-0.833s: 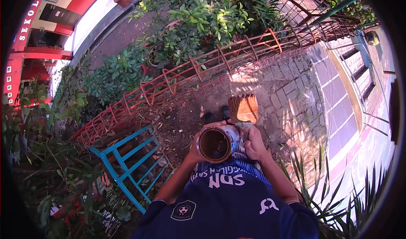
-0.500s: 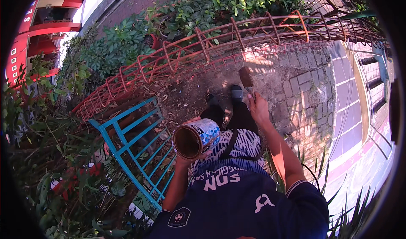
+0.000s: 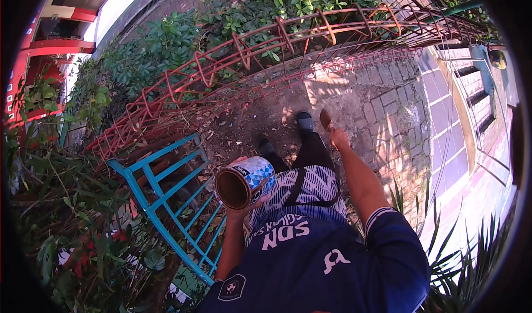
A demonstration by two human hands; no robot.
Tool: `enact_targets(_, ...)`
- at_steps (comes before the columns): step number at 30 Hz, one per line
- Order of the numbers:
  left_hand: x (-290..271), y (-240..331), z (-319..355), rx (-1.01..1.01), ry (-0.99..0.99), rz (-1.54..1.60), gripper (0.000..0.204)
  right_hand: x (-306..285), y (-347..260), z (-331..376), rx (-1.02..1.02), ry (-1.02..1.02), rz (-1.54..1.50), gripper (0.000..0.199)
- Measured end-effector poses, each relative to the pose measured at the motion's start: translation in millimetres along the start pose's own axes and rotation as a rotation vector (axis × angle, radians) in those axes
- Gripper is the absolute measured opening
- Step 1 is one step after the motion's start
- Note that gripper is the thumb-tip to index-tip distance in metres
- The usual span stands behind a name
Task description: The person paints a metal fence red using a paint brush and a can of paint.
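A blue-and-white patterned paint can [image 3: 257, 174] is tilted on its side in front of my body, its brown-stained mouth facing the camera. My left hand [image 3: 239, 209] is wrapped around the can from below and behind. To the right, my right hand [image 3: 339, 139] grips a paintbrush [image 3: 325, 119] by its handle, with the brown-coated bristles pointing away from me. Most of the handle is hidden in the fist. The brush is over the paved ground and apart from the fence, a reddish-brown metal wire fence [image 3: 205, 72] that curves across in front of me.
A turquoise metal barred frame [image 3: 160, 202] stands at my left among leafy plants [image 3: 83, 224]. Green bushes [image 3: 160, 41] grow behind the fence. Stone paving [image 3: 382, 113] and a tiled strip [image 3: 446, 130] lie to the right. Spiky leaves [image 3: 465, 263] rise at the lower right.
My right hand has turned, and the brush now shows smaller and points up and slightly left. The can has shifted a little left and down in view. The whole view has moved slightly.
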State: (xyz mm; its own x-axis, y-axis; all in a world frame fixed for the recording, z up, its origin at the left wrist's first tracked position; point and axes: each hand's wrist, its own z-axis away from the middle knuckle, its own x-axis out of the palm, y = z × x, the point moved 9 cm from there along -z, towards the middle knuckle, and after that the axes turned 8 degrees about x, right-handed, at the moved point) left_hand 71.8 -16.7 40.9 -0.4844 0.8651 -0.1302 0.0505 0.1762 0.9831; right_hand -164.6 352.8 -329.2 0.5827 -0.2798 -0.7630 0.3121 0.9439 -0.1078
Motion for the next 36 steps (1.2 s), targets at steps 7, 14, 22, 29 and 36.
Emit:
enact_targets(7,-112,-19,38,0.011,0.113,-0.103,0.116,-14,-47,81,0.092,-0.004,-0.225,0.083)
enact_targets(14,-195,-38,60,0.031,0.183,-0.191,0.117,25,27,136,0.422,0.158,-0.358,0.092)
enact_targets(22,-231,-65,76,0.030,0.264,-0.341,0.119,58,103,208,0.796,0.061,-0.602,0.082)
enact_targets(29,-209,-77,68,-0.014,0.232,-0.318,0.119,69,189,215,0.878,0.266,-0.669,0.072)
enact_targets(36,-177,-53,54,-0.032,0.087,-0.381,0.116,101,168,180,0.848,0.121,-0.566,0.077)
